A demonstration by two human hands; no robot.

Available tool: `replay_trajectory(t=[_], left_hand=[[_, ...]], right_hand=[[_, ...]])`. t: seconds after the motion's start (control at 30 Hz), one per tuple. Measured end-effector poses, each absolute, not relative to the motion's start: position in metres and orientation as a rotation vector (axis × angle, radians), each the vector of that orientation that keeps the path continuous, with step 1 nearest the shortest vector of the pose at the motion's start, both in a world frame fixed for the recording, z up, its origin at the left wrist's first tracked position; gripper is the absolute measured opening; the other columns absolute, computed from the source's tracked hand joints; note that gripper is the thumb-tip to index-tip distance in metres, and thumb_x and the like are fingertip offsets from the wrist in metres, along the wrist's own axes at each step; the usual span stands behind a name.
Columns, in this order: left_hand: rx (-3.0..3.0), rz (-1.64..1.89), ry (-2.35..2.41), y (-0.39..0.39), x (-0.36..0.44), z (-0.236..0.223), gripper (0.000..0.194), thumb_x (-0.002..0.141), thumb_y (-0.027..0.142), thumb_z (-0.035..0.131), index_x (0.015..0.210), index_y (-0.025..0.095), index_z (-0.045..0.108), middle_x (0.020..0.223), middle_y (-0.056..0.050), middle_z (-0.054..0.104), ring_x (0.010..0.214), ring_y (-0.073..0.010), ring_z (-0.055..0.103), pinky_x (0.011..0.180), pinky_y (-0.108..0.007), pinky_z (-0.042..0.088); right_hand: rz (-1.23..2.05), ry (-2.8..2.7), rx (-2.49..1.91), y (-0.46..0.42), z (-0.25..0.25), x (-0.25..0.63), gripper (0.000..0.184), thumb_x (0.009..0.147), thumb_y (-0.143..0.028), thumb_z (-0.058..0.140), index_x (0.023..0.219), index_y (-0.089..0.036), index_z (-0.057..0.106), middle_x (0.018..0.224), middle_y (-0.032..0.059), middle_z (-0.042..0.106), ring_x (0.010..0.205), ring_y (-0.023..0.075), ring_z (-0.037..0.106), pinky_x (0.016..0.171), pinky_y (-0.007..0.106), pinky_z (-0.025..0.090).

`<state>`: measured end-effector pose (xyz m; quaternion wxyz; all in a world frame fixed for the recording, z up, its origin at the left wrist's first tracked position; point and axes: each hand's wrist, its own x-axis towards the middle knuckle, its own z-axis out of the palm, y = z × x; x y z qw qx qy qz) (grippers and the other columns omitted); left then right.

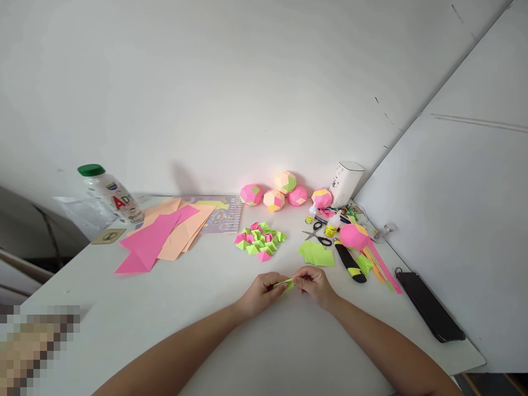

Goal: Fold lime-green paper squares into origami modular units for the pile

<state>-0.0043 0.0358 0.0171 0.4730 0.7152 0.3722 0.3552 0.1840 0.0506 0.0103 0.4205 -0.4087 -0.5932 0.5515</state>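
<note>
Left hand (264, 293) and right hand (315, 288) are pinching one lime-green paper piece (289, 285) between them above the white tabletop (185, 302); its folding is looking unfinished. Pink and green folded paper units (258, 241) are lying heaped beyond, seemingly done; flat lime-green paper squares (317, 255) are lying unfolded.

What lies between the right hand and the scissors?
In the head view, some overlapping green paper squares lie between the right hand and the scissors.

White table (165, 297), pale grey walls (231, 93), soft shadow (181, 177)
</note>
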Motion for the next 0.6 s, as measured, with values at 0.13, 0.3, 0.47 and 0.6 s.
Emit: replay_trajectory(t=[0.13, 0.3, 0.47, 0.6], left_hand=[[1.673, 0.894, 0.951, 0.037, -0.004, 0.013, 0.028, 0.082, 0.037, 0.05, 0.082, 0.015, 0.067, 0.067, -0.001, 0.055, 0.059, -0.0112, 0.043, 0.055, -0.022, 0.035], [1.557, 0.955, 0.989, 0.038, -0.003, 0.008, 0.024, 0.077, 0.038, 0.057, 0.077, 0.014, 0.062, 0.064, 0.001, 0.05, 0.056, -0.0094, 0.04, 0.052, -0.021, 0.033], [1.431, 0.965, 0.981, 0.039, -0.002, 0.007, 0.028, 0.075, 0.042, 0.058, 0.072, 0.014, 0.056, 0.06, 0.003, 0.047, 0.053, -0.0079, 0.038, 0.049, -0.02, 0.031], [1.479, 0.945, 0.968, 0.04, -0.003, 0.005, 0.027, 0.076, 0.041, 0.058, 0.073, 0.014, 0.059, 0.06, 0.003, 0.046, 0.053, -0.0077, 0.037, 0.049, -0.02, 0.031]], right_hand=[[1.381, -1.503, -0.994, 0.051, 0.008, 0.185, 0.026, 0.076, -0.04, 0.061, 0.071, -0.015, 0.062, 0.046, -0.0044, 0.05, 0.042, 0.0082, 0.045, 0.041, 0.021, 0.036], [1.392, -1.475, -0.984, 0.05, 0.009, 0.185, 0.025, 0.08, -0.039, 0.056, 0.075, -0.015, 0.059, 0.046, -0.0045, 0.05, 0.042, 0.0086, 0.045, 0.042, 0.02, 0.034], [1.412, -1.477, -0.968, 0.048, 0.013, 0.184, 0.023, 0.083, -0.038, 0.052, 0.078, -0.016, 0.053, 0.047, -0.0052, 0.049, 0.043, 0.0085, 0.046, 0.043, 0.02, 0.035], [1.422, -1.505, -0.986, 0.048, 0.012, 0.182, 0.023, 0.076, -0.037, 0.06, 0.085, -0.017, 0.054, 0.055, -0.0051, 0.053, 0.042, 0.0083, 0.049, 0.041, 0.02, 0.037]])
